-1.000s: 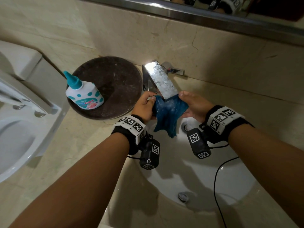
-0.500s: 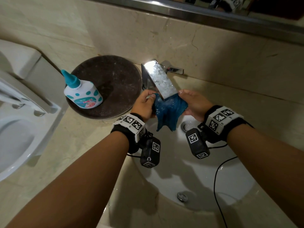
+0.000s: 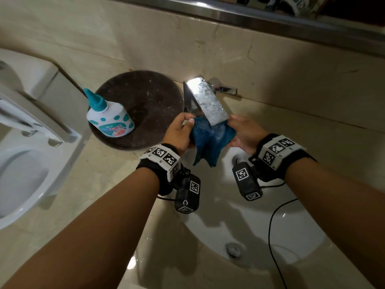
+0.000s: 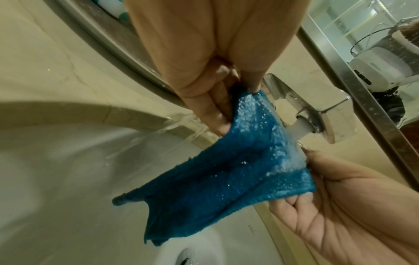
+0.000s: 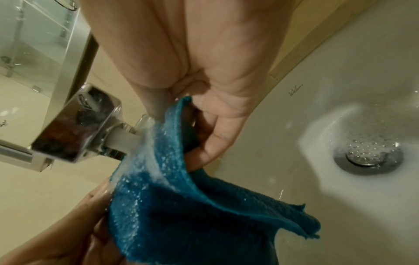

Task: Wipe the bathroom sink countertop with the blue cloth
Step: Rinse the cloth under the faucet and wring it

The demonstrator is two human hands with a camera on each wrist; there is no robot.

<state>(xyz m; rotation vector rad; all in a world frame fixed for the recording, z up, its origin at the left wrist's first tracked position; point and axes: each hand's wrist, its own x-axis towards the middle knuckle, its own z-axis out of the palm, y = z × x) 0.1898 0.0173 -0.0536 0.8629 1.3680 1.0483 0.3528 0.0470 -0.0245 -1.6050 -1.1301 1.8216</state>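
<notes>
Over the white sink basin (image 3: 260,232) set in a beige marble countertop (image 3: 87,184), beneath a mirror (image 3: 270,15), the left hand (image 3: 179,133) and right hand (image 3: 244,134) pinched the blue cloth (image 3: 210,140) under the running chrome faucet (image 3: 206,101), beside a toilet (image 3: 25,155).

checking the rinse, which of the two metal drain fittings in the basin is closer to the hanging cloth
The overflow fitting high on the basin wall, just right of the blue cloth. The drain stopper sits far lower, at the basin bottom.
</notes>
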